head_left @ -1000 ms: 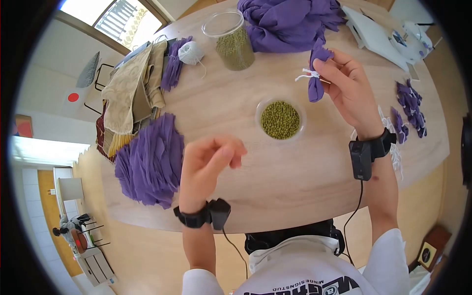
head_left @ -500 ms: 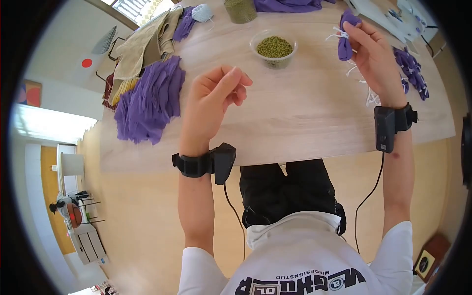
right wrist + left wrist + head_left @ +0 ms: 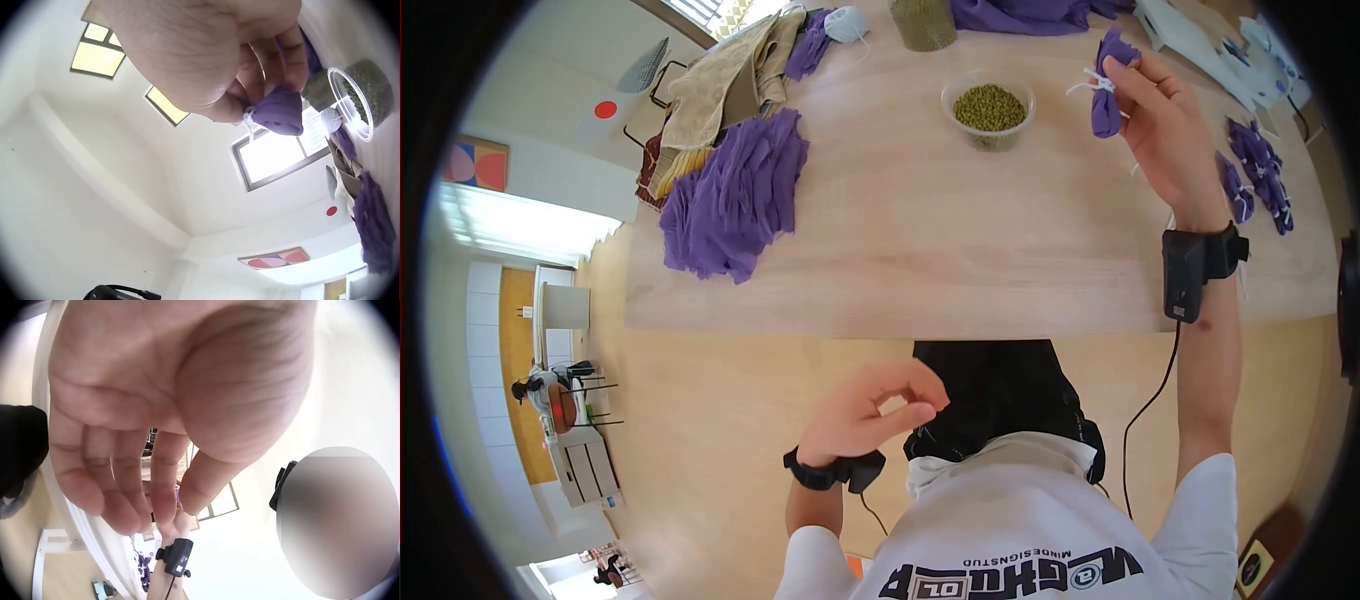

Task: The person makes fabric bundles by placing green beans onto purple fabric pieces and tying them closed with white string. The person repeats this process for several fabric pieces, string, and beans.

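Observation:
Pinched between the thumb and fingers of my right hand (image 3: 1168, 135) is a small purple cloth pouch (image 3: 1108, 85), bound at its middle with white string (image 3: 1092, 82). In the right wrist view the pouch (image 3: 279, 112) shows its rounded end below the fingers. My left hand (image 3: 872, 408) holds nothing and hangs in front of the body, below the table edge, its fingers loosely bent. The left wrist view shows its palm and curved fingers (image 3: 119, 478). A clear plastic bowl (image 3: 1030, 112) of green beans (image 3: 990, 107) stands on the table, left of the right hand.
At the left lies a stack of purple cloth strips (image 3: 735, 195) beside folded beige fabric (image 3: 710, 90). A ball of white string (image 3: 846, 24), a jar of beans (image 3: 923, 25) and purple cloth (image 3: 1030, 14) are at the back. Tied purple pieces (image 3: 1260, 170) lie at the right.
My left hand has dropped from above the table to in front of the body. My right hand has moved right and away from the bowl, still pinching the pouch. The head view has shifted.

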`<action>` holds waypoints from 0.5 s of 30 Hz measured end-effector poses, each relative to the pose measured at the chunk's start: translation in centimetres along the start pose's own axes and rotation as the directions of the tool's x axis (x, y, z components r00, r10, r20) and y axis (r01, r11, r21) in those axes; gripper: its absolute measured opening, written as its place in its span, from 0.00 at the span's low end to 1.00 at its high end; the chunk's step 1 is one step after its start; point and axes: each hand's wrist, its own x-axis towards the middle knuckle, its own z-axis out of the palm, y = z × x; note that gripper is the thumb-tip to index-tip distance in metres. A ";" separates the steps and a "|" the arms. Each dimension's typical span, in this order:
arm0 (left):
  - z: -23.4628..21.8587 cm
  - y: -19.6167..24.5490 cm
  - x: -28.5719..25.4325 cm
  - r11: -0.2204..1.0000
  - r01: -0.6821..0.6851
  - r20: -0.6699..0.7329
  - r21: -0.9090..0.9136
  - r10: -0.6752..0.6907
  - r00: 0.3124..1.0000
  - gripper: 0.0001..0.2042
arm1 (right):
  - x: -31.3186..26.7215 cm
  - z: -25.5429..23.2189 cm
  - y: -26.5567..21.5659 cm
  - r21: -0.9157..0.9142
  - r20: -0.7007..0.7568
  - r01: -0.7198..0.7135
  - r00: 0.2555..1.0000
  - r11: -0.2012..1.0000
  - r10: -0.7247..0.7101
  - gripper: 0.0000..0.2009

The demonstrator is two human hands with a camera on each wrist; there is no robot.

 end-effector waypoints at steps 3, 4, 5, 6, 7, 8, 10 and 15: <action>-0.8 1.6 0.4 0.998 -0.061 0.012 0.022 0.061 0.998 0.04 | 0.4 1.4 -0.8 0.027 -0.004 -0.006 1.000 1.000 0.006 0.04; -1.2 2.6 1.1 0.993 -0.115 0.019 0.021 0.115 0.993 0.03 | 0.8 1.7 -0.9 0.029 -0.019 -0.017 1.000 0.999 0.017 0.05; -1.6 3.5 1.8 0.986 -0.168 0.026 0.017 0.167 0.986 0.03 | 1.2 1.8 -0.8 0.023 -0.032 -0.017 0.999 1.000 0.018 0.05; -2.1 4.5 3.0 0.974 -0.225 0.033 0.031 0.224 0.974 0.03 | 1.7 1.9 -0.5 0.018 -0.045 -0.018 0.999 1.000 0.019 0.06; -2.6 5.3 4.2 0.969 -0.247 -0.010 0.004 0.247 0.969 0.03 | 2.1 2.0 -0.2 0.015 -0.058 -0.022 0.998 1.000 0.023 0.06; -3.1 5.9 5.6 0.963 -0.269 -0.052 -0.022 0.268 0.962 0.03 | 2.5 2.2 0.0 -0.008 -0.043 -0.012 0.999 1.000 0.012 0.07; -3.8 7.6 8.9 0.945 -0.313 -0.169 -0.095 0.295 0.940 0.04 | 3.0 2.4 0.2 -0.071 -0.008 -0.066 0.998 0.995 0.066 0.07; -7.2 11.3 18.2 0.948 -0.282 -0.207 0.147 0.308 0.929 0.08 | 5.0 3.4 1.8 -0.117 0.040 -0.048 0.998 0.992 0.053 0.07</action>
